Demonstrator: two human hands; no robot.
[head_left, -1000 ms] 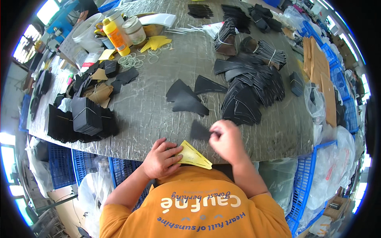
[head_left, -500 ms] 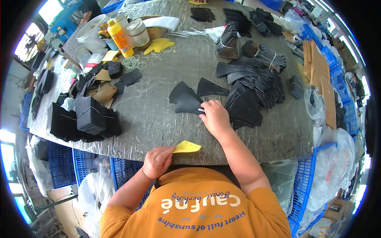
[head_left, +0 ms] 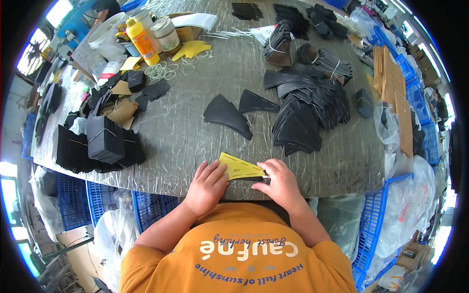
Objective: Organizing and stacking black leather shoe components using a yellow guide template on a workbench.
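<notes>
A yellow slotted template (head_left: pixel 239 168) lies over a black cut piece (head_left: pixel 253 178) near the table's front edge; only a dark strip of that piece shows below it. My left hand (head_left: pixel 207 188) grips the template's left end, fingers together on top. At the narrow right end is my right hand (head_left: pixel 281 183), closed with thumb and forefinger near the template's tip. A short bit of a thin white stick (head_left: pixel 266 177) shows between those fingers. Farther in, two fan-shaped black pieces, a larger one (head_left: pixel 224 115) and a smaller one (head_left: pixel 258 101), lie apart from my hands.
To the right, a fanned heap of black pieces (head_left: pixel 298 124) spreads below tied bundles (head_left: pixel 332 66). At left stand banded black stacks (head_left: pixel 105 141). A yellow bottle (head_left: pixel 142 41), jars, rubber bands (head_left: pixel 160 71) and thin white sticks (head_left: pixel 227 34) lie farther back. Blue crates (head_left: pixel 369 224) flank the table.
My right hand has drawn back from the loose pieces, bringing a black piece toward me. The yellow template has turned and now lies over it, with both hands close together.
</notes>
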